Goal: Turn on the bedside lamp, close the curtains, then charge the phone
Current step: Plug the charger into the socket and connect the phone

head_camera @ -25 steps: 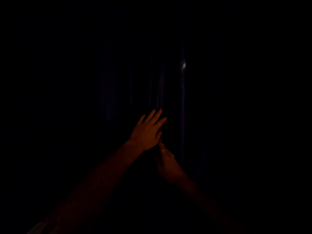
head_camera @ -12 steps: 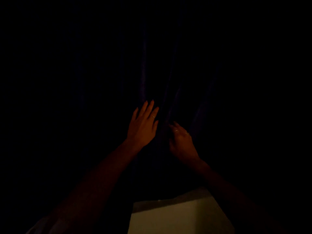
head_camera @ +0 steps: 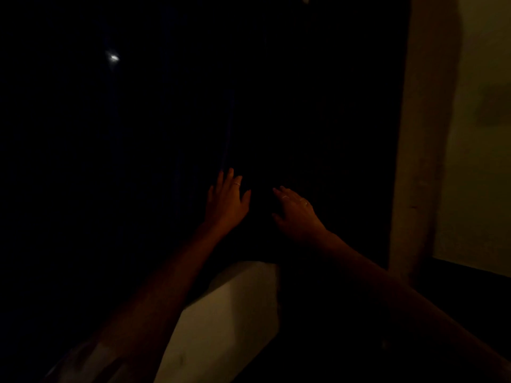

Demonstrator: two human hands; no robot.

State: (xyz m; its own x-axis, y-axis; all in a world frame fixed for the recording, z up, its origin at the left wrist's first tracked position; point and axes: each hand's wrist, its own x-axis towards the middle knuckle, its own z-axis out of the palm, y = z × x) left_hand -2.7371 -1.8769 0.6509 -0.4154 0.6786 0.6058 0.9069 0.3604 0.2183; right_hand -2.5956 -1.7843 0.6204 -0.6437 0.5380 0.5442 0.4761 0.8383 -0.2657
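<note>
Curtains [head_camera: 276, 106]: dark drape filling the view ahead of and above both grips; long axis vertical, folds faintly legible just above the left grip; seam between panels not discernible in the gloom; small bright spot [head_camera: 113, 58] far up and left of the left grip, judged a chink of outside light, source unclear.

Wall [head_camera: 481, 161]: pale, dimly lit, well to the right of the right grip; lighter vertical strip [head_camera: 423, 134] between drape and wall, frame or wall edge, cannot tell which.

Pale ledge [head_camera: 226, 313]: below and between the two forearms, nearer the body than either grip; nature uncertain.

Left hand [head_camera: 225, 200]: forearm raised from lower left; back of hand to camera; fingers straight and spread, reaching up onto or just short of the cloth; nothing held; ring on one finger.

Right hand [head_camera: 297, 214]: just beside the left grip, a narrow gap apart, slightly lower; fingers extended and angled toward the left grip, loosely spread; nothing visibly pinched; contact with the cloth cannot be told.

Judgement: curtain step near its end; both grips equally near the fabric, drape lying straight ahead; lamp and phone out of view.
</note>
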